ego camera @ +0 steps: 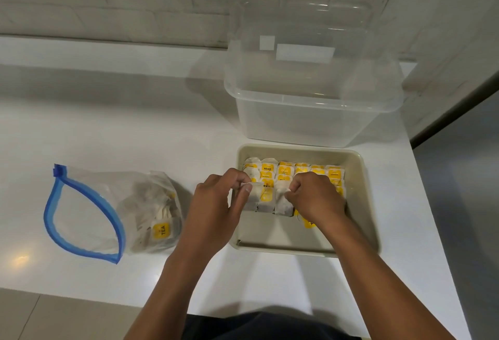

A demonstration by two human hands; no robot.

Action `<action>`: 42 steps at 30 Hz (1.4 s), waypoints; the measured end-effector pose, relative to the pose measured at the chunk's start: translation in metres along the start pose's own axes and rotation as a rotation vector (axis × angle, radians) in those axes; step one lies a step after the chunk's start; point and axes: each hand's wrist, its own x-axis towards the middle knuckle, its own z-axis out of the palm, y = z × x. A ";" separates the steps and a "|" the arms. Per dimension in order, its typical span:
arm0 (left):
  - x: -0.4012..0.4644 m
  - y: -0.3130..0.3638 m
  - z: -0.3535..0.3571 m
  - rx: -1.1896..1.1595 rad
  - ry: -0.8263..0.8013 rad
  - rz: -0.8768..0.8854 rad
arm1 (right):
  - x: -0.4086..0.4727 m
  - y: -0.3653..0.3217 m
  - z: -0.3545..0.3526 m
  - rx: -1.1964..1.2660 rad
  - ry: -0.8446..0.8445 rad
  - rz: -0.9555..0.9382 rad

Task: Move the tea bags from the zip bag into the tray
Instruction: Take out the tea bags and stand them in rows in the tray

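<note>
From the head camera I see a white counter (135, 128) with a beige tray (371, 204) sitting near its right side. Rows of tea bags (286, 170) with yellow tags stand packed on edge across the far half of the tray, while the near half shows bare floor. Both of my hands work at the front row. My left hand (216, 204) has its fingers curled, pinching the top edge of the leftmost tea bag in that row (255, 196) between thumb and fingertips. My right hand (316, 199) is curled over the row further right, gripping the top of another bag (283, 201); I cannot quite tell how many bags its fingers cover, since the knuckles hide them.

To the left of the tray, well apart from it, the zip bag (89, 212) lies on the counter with its blue zipper mouth gaping open toward the left. A clump of tea bags remains bunched in its right end, one yellow tag (161, 229) reading TEA through the plastic.

Behind the tray, just beside its far rim, stands a clear plastic container (310, 112).
</note>
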 end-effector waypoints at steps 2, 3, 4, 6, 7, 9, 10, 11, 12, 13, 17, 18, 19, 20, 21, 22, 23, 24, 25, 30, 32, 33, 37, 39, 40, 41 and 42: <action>0.000 0.000 0.000 0.000 0.001 0.007 | 0.000 0.000 0.000 -0.005 0.006 0.001; 0.000 0.000 0.000 0.001 0.003 0.011 | -0.001 -0.001 0.000 -0.008 0.010 -0.001; 0.001 0.000 0.000 0.003 0.003 0.012 | -0.001 -0.001 -0.001 -0.011 0.011 -0.001; 0.001 0.001 0.000 0.002 0.004 0.015 | -0.003 -0.001 -0.003 -0.004 0.022 -0.004; 0.001 0.001 0.000 0.007 0.004 0.024 | -0.005 -0.001 -0.005 0.000 0.038 -0.007; 0.001 0.002 0.000 0.032 0.013 0.059 | -0.012 -0.001 -0.012 0.002 0.092 -0.015; 0.002 0.002 0.000 0.047 0.023 0.073 | -0.016 0.000 -0.015 0.014 0.127 -0.029; 0.003 0.003 0.000 0.061 0.034 0.084 | -0.021 0.001 -0.020 0.046 0.156 -0.050; 0.004 0.003 0.001 0.075 0.041 0.092 | -0.026 0.003 -0.024 0.105 0.170 -0.076; 0.006 0.005 0.002 0.088 0.040 0.101 | -0.031 0.005 -0.028 0.184 0.167 -0.106; 0.013 0.012 0.012 0.072 -0.015 0.139 | -0.051 0.011 -0.043 0.452 0.042 -0.240; 0.015 0.015 0.015 0.053 -0.036 0.145 | -0.053 0.012 -0.045 0.443 0.026 -0.275; 0.018 0.018 0.019 0.030 -0.064 0.149 | -0.056 0.013 -0.046 0.415 0.023 -0.305; 0.019 0.022 0.024 0.005 -0.096 0.152 | -0.057 0.013 -0.047 0.386 0.026 -0.328; 0.020 0.025 0.029 -0.017 -0.130 0.155 | -0.058 0.013 -0.048 0.362 0.029 -0.340; 0.021 0.028 0.033 -0.027 -0.161 0.160 | -0.058 0.014 -0.049 0.346 0.031 -0.344; 0.022 0.031 0.036 -0.024 -0.182 0.168 | -0.057 0.016 -0.049 0.324 0.039 -0.339; 0.022 0.032 0.037 -0.011 -0.184 0.177 | -0.055 0.020 -0.048 0.299 0.049 -0.321; 0.022 0.031 0.038 0.006 -0.167 0.180 | -0.053 0.024 -0.047 0.273 0.056 -0.293; 0.013 0.007 0.027 0.113 0.047 0.132 | -0.041 0.042 -0.037 0.123 -0.028 -0.154; 0.007 -0.004 0.023 0.162 0.106 0.114 | -0.038 0.045 -0.033 0.115 -0.085 -0.124; 0.003 -0.007 0.022 0.170 0.115 0.090 | -0.036 0.045 -0.031 0.107 -0.110 -0.116; -0.006 -0.015 0.019 0.169 0.084 0.006 | -0.030 0.043 -0.023 0.102 -0.127 -0.075; -0.008 -0.017 0.020 0.160 0.065 -0.005 | -0.026 0.042 -0.021 0.082 -0.096 -0.066; -0.008 -0.018 0.020 0.156 0.060 -0.005 | -0.024 0.042 -0.020 0.074 -0.082 -0.062; -0.008 -0.018 0.020 0.151 0.055 -0.004 | -0.021 0.042 -0.019 0.072 -0.069 -0.058; -0.008 -0.018 0.020 0.148 0.049 -0.004 | -0.019 0.042 -0.018 0.072 -0.060 -0.053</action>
